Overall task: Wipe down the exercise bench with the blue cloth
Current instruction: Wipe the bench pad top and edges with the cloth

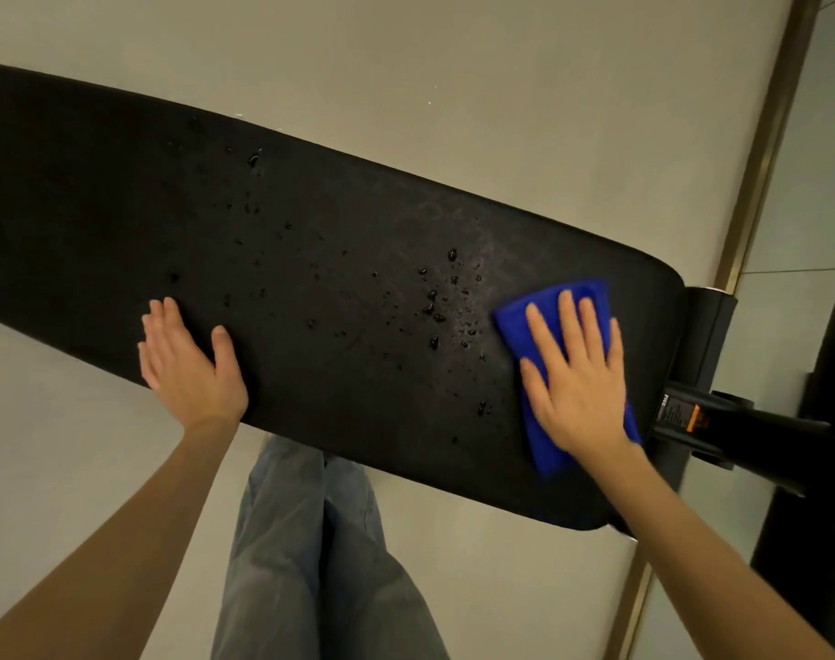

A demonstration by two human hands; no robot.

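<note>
At the tabletop (311,231) end, the right grip (577,378), spread flat, presses the blue cloth (515,321). The left grip (187,369) lies flat too.

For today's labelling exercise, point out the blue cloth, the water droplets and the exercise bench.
blue cloth (513,323): head view, bare left corner.
water droplets (432,295): head view, one large drop.
exercise bench (96,207): head view, dry padding.

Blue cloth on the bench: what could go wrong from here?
The blue cloth sits at the bench end, right of the droplets; a short stroke could miss or merely smear them.
The right hand presses it flat, ungripped, so it may bunch or slip.
The left hand rests on the near edge, in the wipe path.
</note>
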